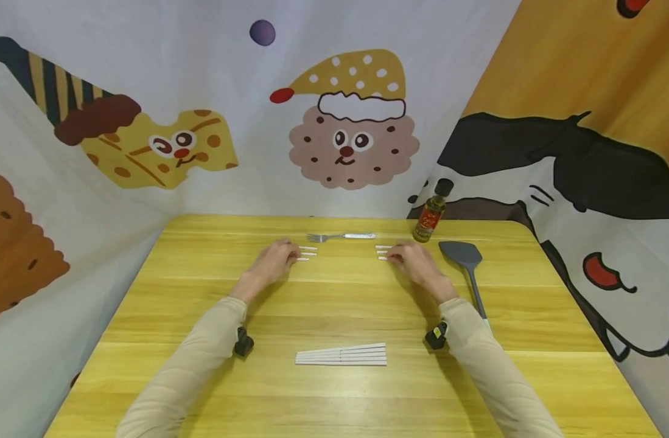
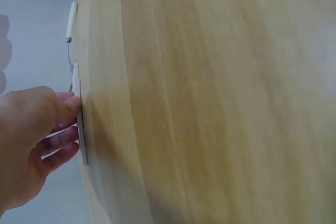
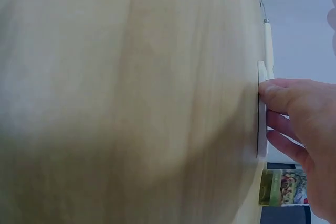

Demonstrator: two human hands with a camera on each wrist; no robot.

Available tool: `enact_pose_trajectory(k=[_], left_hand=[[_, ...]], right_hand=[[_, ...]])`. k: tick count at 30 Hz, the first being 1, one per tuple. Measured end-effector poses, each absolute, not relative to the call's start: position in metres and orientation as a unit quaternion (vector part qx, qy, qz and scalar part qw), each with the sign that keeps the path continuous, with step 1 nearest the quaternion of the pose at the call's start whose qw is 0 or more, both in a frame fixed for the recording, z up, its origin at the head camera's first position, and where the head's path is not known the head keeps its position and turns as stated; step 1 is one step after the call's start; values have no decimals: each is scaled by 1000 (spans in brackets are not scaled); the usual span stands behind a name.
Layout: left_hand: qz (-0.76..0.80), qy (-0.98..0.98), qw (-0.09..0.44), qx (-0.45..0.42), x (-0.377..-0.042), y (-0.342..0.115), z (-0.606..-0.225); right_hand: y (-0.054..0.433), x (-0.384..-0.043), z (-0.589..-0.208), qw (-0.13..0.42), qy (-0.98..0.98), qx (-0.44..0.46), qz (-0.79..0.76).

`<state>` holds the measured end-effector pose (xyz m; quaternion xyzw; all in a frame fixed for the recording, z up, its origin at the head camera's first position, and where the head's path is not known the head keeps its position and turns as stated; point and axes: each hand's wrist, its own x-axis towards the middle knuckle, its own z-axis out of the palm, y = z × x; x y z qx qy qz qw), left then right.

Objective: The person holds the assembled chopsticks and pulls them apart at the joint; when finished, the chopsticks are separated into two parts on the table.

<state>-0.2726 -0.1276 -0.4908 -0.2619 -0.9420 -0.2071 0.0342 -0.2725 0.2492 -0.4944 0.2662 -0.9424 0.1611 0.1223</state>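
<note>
My left hand is at the far left of centre. It pinches a thin white stick low at the tabletop, with thumb in front and fingers behind. Three white stick ends show to the right of its fingertips. Opposite, my right hand pinches another white stick between thumb and fingers. Beside its fingertips, three white ends point left. Both hands cover the rest of these sticks. Nearer me lies a row of several white sticks, side by side and slightly fanned.
A fork with a white handle lies behind the hands. To the right stands a small oil bottle with a black cap. A grey spatula lies by the right forearm. Behind the wooden table hangs a printed cloth.
</note>
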Motion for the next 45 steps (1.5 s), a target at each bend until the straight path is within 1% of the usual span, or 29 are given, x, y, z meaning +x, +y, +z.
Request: enact_pose_trajectory(k=[10, 22, 27, 32, 35, 38, 40, 45], left_hand=[[-205, -940, 46, -268, -276, -123, -495], [-203, -940, 41, -272, -272, -117, -492], [-197, -938, 57, -279, -273, -115, -493], [-202, -926, 107, -301, -270, -116, -491], [-206, -916, 145, -311, -260, -119, -487], [-203, -912, 163, -317, -243, -121, -483], [-193, -912, 162, -323, -228, -120, -481], [-175, -915, 132, -339, -195, -114, -477]], right_hand=[[250, -273, -493, 119, -942, 263, 172], [249, -274, -493, 105, -946, 256, 168], [249, -274, -493, 105, -947, 254, 167], [249, -271, -488, 126, -939, 259, 186], [249, -268, -484, 150, -932, 270, 189], [249, -261, -480, 162, -925, 287, 189], [249, -254, -477, 161, -921, 296, 194], [245, -234, -465, 143, -919, 307, 201]])
